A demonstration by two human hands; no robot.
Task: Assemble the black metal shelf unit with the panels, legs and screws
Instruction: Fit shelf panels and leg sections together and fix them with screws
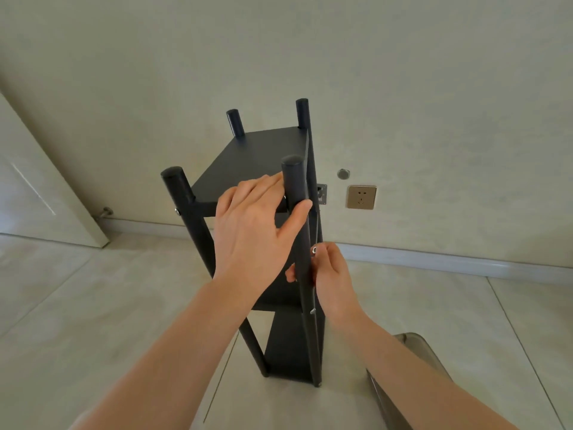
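Note:
The black metal shelf unit (263, 150) stands upright on the floor in the middle of the view, with several round legs and stacked panels. My left hand (254, 228) rests on the top panel's front edge, fingers straight, thumb against the near right leg (294, 181). Lower down, my right hand (328, 268) has its fingers curled round that same leg at the middle panel, beside a silver screw (314, 250) on the leg's side. Another screw (312, 311) shows further down the leg. One more screw (177, 211) sits on the near left leg.
A wall stands close behind the shelf, with a brass socket (361, 197) and a round metal knob (343, 174). A white door (40, 187) is open at the left. A grey-brown object (412, 361) lies on the tiled floor at the lower right.

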